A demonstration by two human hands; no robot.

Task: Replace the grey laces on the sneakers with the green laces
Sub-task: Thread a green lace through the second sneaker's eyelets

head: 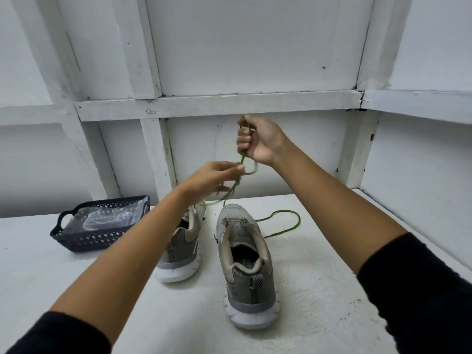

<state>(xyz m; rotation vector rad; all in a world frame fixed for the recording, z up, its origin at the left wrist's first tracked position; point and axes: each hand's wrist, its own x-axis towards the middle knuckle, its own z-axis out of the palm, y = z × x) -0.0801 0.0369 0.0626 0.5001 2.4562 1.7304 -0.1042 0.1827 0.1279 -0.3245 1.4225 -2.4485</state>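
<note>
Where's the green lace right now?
Head view, centre: the right hand grips the green lace above the right sneaker, the left hand pinches it just below, and its slack loops on the table right of that sneaker's toe.

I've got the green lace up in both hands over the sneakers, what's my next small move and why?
Probably slide your left hand down the green lace to straighten it and find a tip. Your right hand grips it high, a small loop and twist sit between your hands, and the rest trails onto the table beside the right sneaker.
</note>
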